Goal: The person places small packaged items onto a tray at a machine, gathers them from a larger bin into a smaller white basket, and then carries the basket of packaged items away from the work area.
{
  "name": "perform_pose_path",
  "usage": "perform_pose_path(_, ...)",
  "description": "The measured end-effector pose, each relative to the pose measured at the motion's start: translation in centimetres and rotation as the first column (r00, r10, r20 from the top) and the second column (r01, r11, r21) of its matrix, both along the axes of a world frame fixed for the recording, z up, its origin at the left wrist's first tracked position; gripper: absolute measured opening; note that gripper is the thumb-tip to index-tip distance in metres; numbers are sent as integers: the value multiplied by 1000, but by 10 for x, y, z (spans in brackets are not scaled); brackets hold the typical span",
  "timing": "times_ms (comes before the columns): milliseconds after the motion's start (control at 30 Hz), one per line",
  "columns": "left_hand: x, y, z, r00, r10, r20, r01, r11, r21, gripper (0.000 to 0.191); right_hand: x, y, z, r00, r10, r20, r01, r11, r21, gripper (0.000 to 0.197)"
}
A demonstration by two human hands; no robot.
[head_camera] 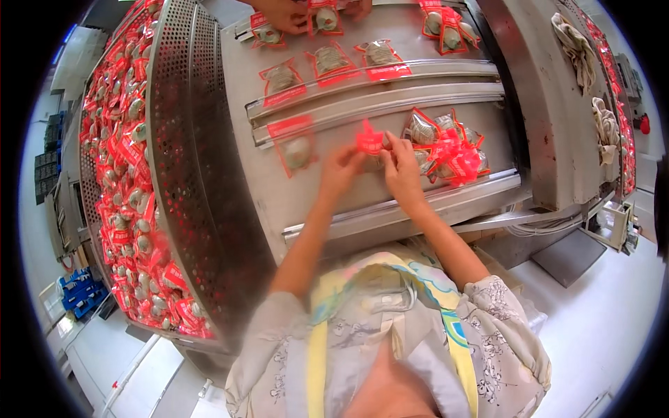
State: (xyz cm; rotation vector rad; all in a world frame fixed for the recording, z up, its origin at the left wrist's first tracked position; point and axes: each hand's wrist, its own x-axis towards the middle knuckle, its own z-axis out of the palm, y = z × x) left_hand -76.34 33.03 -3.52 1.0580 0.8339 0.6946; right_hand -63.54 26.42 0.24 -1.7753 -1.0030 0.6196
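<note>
Between my left hand [342, 166] and my right hand [401, 166], both gripping it, is a red and clear plastic pouch [370, 143] above the steel work surface. Its lower part is blurred and partly behind my fingers. To the left, one pouch with a pale egg-like item [298, 152] lies with its red end over a metal sealing bar [366, 112]. Right of my right hand is a heap of similar pouches [454, 157]. Beyond the bars, several pouches [330, 58] lie in a row with their red ends on the far bar.
A perforated metal bin [183, 130] full of red pouches [130, 172] stands left. Another person's hands [282, 14] handle pouches at the far edge. More pouches [448, 31] lie far right. A steel housing [543, 115] with cloths [575, 49] borders the right side. A metal rail [418, 201] crosses nearest my body.
</note>
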Motion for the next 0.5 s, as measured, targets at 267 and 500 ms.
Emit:
perform_pose_path(267,-14,-12,-7,961,271,-58,-270,963,25,15,14,31,1,920,142,-366,-222,957,-187,17)
perform_pose_path(500,-19,-14,-12,892,394,-221,-356,915,191,13,15,50,-19,912,-22,-409,-168,890,-423,26)
